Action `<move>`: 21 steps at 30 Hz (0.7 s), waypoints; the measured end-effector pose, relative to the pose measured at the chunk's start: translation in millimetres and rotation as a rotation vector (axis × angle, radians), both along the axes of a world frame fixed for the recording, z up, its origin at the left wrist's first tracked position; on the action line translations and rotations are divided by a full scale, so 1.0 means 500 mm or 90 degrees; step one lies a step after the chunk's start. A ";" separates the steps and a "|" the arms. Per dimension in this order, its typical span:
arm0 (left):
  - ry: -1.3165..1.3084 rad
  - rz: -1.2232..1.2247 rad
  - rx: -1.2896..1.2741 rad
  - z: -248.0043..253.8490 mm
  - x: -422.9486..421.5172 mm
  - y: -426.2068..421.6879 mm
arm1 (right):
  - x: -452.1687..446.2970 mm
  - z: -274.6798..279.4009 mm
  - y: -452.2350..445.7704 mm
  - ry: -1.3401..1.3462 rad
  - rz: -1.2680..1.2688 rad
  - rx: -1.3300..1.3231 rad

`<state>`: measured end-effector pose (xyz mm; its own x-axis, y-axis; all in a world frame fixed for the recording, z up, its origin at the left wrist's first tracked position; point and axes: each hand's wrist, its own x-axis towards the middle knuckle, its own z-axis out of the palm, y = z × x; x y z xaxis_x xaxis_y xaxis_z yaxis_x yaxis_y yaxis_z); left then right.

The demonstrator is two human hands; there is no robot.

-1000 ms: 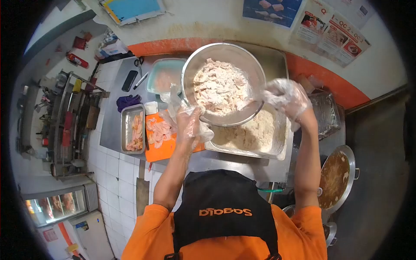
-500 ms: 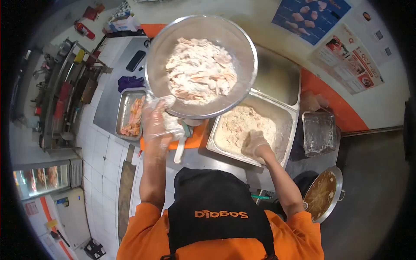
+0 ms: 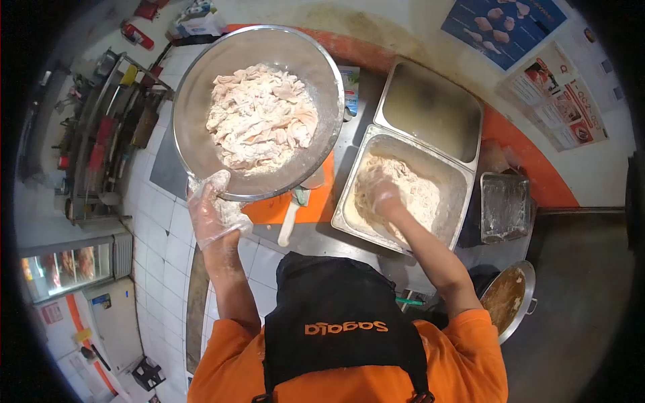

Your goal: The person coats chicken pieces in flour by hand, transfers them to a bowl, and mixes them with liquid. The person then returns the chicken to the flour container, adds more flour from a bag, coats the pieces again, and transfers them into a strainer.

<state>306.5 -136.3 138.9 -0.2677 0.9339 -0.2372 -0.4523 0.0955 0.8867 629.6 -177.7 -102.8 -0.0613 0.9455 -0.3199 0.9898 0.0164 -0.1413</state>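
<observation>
My left hand [image 3: 218,211], in a clear glove dusted with flour, grips the near-left rim of a large steel bowl [image 3: 328,94]. Floured pale meat strips [image 3: 262,121] are heaped in the bowl, which is raised and tilted toward me. Gloved too, my right hand [image 3: 381,196] reaches into a rectangular steel pan [image 3: 449,205] of flour [image 3: 422,201]. Its fingers are in the flour, blurred and partly hidden. Below the bowl, a white-handled knife [image 3: 289,225] lies across an orange cutting board [image 3: 265,209].
A second steel pan [image 3: 430,114] with cloudy liquid adjoins the flour pan at the back. On the right are a floury dark tray [image 3: 504,208] and a round pan of brown oil [image 3: 507,302]. A packet [image 3: 349,87] stands behind the bowl.
The bowl has moved left in my left hand, now covering the tray of raw strips, purple cloth and phone. My right hand has moved left and farther back within the flour pan.
</observation>
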 end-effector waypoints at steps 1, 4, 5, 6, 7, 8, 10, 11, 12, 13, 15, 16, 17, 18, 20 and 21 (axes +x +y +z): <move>0.002 -0.011 0.000 0.001 -0.005 0.002 | 0.004 -0.059 -0.017 0.034 0.041 0.125; 0.009 -0.015 0.013 0.001 -0.010 -0.003 | 0.022 0.013 -0.027 0.223 0.022 0.105; 0.012 -0.013 0.018 0.002 -0.004 -0.007 | 0.029 0.105 -0.022 0.305 -0.010 0.031; 0.035 -0.045 -0.016 0.005 0.004 -0.007 | 0.049 0.127 -0.023 0.398 -0.115 0.015; 0.064 -0.068 0.012 0.001 0.015 -0.012 | 0.070 0.149 -0.024 0.493 -0.222 0.013; 0.093 -0.093 0.040 -0.008 0.028 -0.016 | 0.127 0.111 -0.034 0.567 -0.293 0.043; 0.152 -0.088 0.049 -0.040 0.066 -0.029 | 0.160 0.156 -0.053 0.684 -0.353 0.075; 0.199 -0.110 0.054 -0.044 0.090 -0.032 | 0.152 0.286 -0.066 0.725 -0.341 0.074; 0.245 -0.134 0.061 -0.042 0.114 -0.030 | 0.147 0.393 -0.080 0.765 -0.330 0.076; 0.291 -0.157 0.071 -0.046 0.136 -0.029 | 0.155 0.441 -0.090 0.778 -0.343 0.078; 0.280 -0.222 0.104 -0.081 0.167 -0.029 | 0.161 0.522 -0.098 0.572 -0.228 0.288; 0.245 -0.242 0.093 -0.105 0.188 -0.030 | 0.180 0.541 -0.078 0.418 -0.051 0.382; 0.212 -0.262 0.080 -0.119 0.207 -0.035 | 0.180 0.566 -0.066 0.448 0.009 0.396; 0.175 -0.296 0.053 -0.123 0.220 -0.041 | 0.180 0.592 -0.053 0.477 0.070 0.406; 0.142 -0.314 0.002 -0.143 0.233 -0.043 | 0.147 0.621 -0.020 0.659 0.035 0.347; 0.127 -0.319 -0.025 -0.150 0.238 -0.044 | 0.138 0.622 -0.006 0.622 0.049 0.345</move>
